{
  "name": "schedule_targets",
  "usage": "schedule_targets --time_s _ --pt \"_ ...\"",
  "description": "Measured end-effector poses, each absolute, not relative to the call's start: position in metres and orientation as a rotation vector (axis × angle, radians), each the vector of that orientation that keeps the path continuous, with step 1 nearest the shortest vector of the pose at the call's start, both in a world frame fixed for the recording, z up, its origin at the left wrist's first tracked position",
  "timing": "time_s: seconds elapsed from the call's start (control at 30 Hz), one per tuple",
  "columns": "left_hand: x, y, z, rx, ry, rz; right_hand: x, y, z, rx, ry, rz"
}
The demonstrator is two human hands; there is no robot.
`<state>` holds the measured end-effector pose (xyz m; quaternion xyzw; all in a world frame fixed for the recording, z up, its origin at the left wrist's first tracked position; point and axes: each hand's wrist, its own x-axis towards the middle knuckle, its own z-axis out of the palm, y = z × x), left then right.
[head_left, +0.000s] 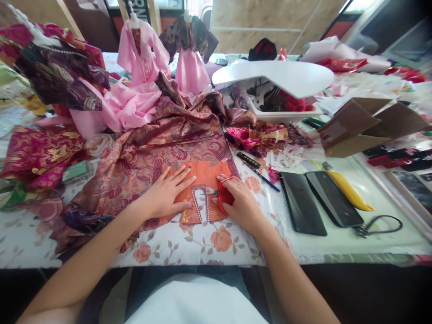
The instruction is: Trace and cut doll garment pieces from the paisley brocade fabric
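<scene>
Left fingers [180,177] are pressing flat, ungrasping, on orange fabric [199,173] at frame centre. Right fingers [232,185] are holding red-handled scissors [220,198] over its right part. Fabric is looking light, soft, probably shift-prone; plain margins are offering safer hold than beaded edges.

Pale top [199,299], 2 bare forearms [101,245].

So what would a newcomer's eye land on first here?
Probably the bright orange cloth at the centre, under the left hand, with red scissors in the right hand. Behind it, two little pink dresses stand upright; to the right, a yellow pouch lies beside a black phone.
</scene>
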<state>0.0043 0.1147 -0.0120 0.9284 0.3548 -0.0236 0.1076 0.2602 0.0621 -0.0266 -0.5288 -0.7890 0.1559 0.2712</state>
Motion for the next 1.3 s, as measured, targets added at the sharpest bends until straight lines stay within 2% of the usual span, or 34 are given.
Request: schedule_targets --time_s 1.3 --pt "0.014 0.100 -0.018 2.780 1.005 0.005 0.263 0.060 -0.022 -1.447 -2.123 0.475"
